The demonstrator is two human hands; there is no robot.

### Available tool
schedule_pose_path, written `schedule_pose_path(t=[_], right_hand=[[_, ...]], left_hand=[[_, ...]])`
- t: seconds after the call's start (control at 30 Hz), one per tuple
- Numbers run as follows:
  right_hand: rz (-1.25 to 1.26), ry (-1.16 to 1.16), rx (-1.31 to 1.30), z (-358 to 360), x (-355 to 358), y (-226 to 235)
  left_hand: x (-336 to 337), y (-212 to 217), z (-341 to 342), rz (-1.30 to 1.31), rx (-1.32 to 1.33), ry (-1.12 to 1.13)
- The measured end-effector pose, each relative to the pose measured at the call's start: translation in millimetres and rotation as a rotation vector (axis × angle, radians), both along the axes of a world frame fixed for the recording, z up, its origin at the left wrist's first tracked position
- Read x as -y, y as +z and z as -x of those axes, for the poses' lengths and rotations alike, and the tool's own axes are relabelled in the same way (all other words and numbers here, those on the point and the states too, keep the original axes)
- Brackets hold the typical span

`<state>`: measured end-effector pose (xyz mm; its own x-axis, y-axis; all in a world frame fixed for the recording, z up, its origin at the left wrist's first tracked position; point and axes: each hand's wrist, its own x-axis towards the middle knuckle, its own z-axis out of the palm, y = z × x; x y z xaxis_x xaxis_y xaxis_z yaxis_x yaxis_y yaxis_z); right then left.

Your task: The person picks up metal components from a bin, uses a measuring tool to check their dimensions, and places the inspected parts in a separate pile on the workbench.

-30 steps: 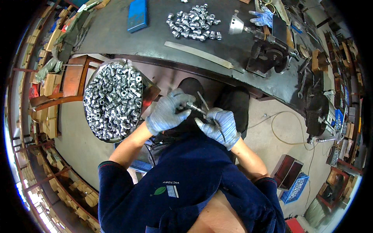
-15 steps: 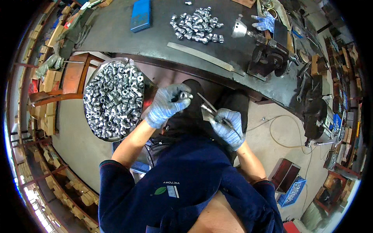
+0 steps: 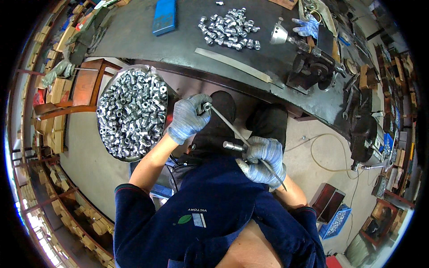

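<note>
My left hand (image 3: 190, 117), in a grey-blue knit glove, grips a small silver metal fitting (image 3: 207, 106) at the upper end of a thin metal rod (image 3: 232, 129). My right hand (image 3: 264, 160), gloved the same way, holds the rod lower down together with a short silver cylindrical piece (image 3: 233, 145). The rod's lower end sticks out below my right hand. Both hands are over my lap, just in front of the dark workbench (image 3: 134, 35). A round metal basin (image 3: 102, 134) full of silver fittings stands close to my left hand.
A heap of silver fittings (image 3: 229, 30) and a blue box (image 3: 164, 16) lie on the bench, with a flat metal strip (image 3: 232, 64) near its front edge. A small machine (image 3: 308, 58) and a blue glove (image 3: 307, 26) are at the right. A wooden stool (image 3: 87, 85) stands at the left.
My left hand has moved up and left along the rod with the fitting. My right hand has dropped lower and now shows a short silver piece.
</note>
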<state>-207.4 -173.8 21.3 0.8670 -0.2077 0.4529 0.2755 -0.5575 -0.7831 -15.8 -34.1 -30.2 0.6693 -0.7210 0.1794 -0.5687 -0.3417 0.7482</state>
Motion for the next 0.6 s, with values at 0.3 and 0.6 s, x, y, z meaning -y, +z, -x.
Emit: schedule_pose_path(t=[0.3, 0.6], right_hand=[[-0.166, 0.029, -0.137, -26, 0, -19], [0.265, -0.179, -0.037, -31, 1, -39]], left_hand=[[5, 3, 10, -0.126, 0.059, -0.098], [42, -14, -36, -0.194, 0.165, -0.086]])
